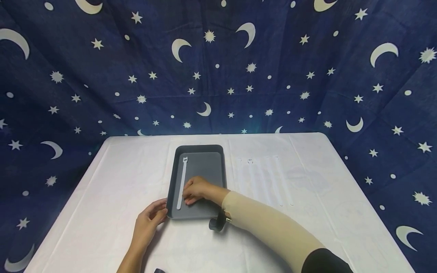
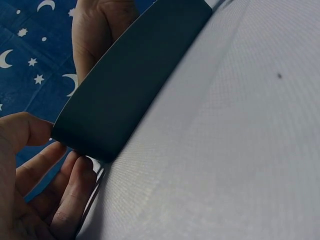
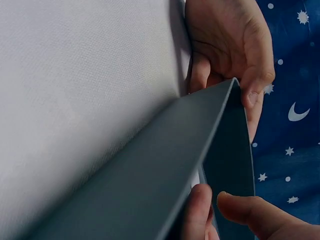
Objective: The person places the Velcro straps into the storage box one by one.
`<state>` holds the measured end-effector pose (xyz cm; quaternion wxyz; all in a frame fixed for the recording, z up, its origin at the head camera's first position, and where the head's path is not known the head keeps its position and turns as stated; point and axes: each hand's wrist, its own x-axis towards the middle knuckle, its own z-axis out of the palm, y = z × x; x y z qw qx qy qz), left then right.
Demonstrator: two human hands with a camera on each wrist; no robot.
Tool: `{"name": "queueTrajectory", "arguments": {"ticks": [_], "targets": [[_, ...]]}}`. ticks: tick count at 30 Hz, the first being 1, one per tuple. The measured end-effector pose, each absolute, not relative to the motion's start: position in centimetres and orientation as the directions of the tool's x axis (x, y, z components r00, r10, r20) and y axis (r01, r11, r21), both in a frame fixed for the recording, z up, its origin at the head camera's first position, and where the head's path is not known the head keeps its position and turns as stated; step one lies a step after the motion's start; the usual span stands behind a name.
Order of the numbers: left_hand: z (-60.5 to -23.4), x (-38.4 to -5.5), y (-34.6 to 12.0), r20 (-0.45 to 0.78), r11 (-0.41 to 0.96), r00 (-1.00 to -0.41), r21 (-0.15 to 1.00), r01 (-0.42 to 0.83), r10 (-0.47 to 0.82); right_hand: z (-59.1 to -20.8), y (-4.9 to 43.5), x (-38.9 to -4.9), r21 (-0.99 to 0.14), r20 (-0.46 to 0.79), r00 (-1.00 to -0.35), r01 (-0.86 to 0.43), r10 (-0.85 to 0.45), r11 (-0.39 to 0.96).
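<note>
A dark grey rectangular tray [image 1: 205,159] lies on the white-covered table. Inside, along its left side, is a flat white cable tie [image 1: 182,182] with a slotted head at the far end. My left hand [image 1: 146,222] holds the tray's near left corner; in the left wrist view the thumb touches the rim and the fingers meet the outer wall. My right hand [image 1: 196,190] is low inside the tray, just right of the tie. In the right wrist view its thumb [image 3: 250,210] and a finger stand apart with nothing visible between them.
Several white ties [image 1: 264,182] lie side by side on the white cloth right of the tray, faint against it. A dark blue curtain [image 1: 218,76] with moons and stars hangs behind the table. A dark wrist camera [image 1: 217,223] sits below my right wrist.
</note>
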<state>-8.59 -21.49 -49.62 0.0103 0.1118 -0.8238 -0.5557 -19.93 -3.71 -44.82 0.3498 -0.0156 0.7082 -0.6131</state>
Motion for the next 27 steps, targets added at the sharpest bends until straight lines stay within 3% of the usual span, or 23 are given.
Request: {"name": "queueTrajectory", "arguments": {"ticks": [4,12,27], "targets": [[-49.6,-8.5,-21.4,-0.107,0.367,-0.975,0.914,-0.175,-0.197,-44.2,-2.4,-20.1,-0.900,-0.432,-0.774,0.342,-0.462,0.270],[-49.5,-8.7,-21.2,-0.101,0.403,-0.972,0.897,-0.181,-0.212,-40.3,2.3,-20.0,-0.913,-0.277,-0.825,0.066,-0.493,0.403],[-49.5,-8.8,-21.4,-0.101,0.398,-0.972,0.900,-0.180,-0.210,-36.0,14.5,-20.4,-0.926,-0.273,-0.911,0.162,-0.310,0.340]]}}
